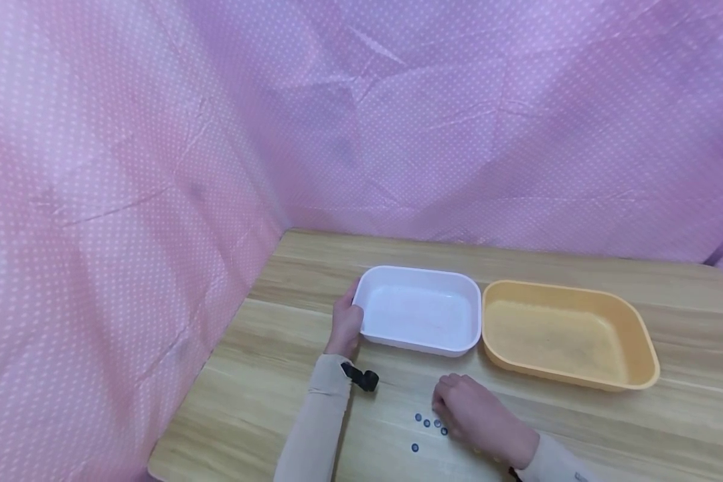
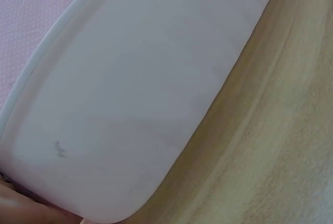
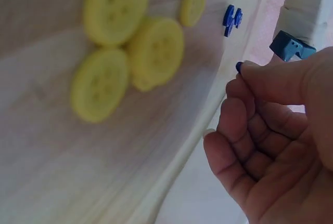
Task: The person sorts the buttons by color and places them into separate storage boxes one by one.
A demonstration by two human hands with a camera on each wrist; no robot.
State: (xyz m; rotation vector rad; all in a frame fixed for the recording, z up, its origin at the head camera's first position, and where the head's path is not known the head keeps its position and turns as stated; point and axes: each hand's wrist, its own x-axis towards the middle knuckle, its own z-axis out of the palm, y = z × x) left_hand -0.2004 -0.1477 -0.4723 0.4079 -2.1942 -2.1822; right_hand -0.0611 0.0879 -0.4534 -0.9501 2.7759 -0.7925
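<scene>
My left hand [image 1: 346, 326] grips the left end of a white plastic basin [image 1: 420, 350], whose inside is bare. In the left wrist view the basin's side wall [image 2: 135, 89] fills most of the picture, with a bit of the hand at the lower left. Low over the table, my right hand [image 1: 478, 416] pinches a blue button [image 3: 239, 67] between thumb and index finger, the other fingers curled loosely. Several blue buttons [image 1: 426, 423] lie just left of that hand. Yellow four-hole buttons [image 3: 116, 7] lie on the wood beside it, mostly hidden by the hand in the head view.
A larger yellow-orange basin [image 1: 578, 383] stands right beside the white one, their rims nearly meeting. Both are on a wooden table [image 1: 265, 395]. Pink dotted cloth [image 1: 397, 134] hangs behind the table and along its left side.
</scene>
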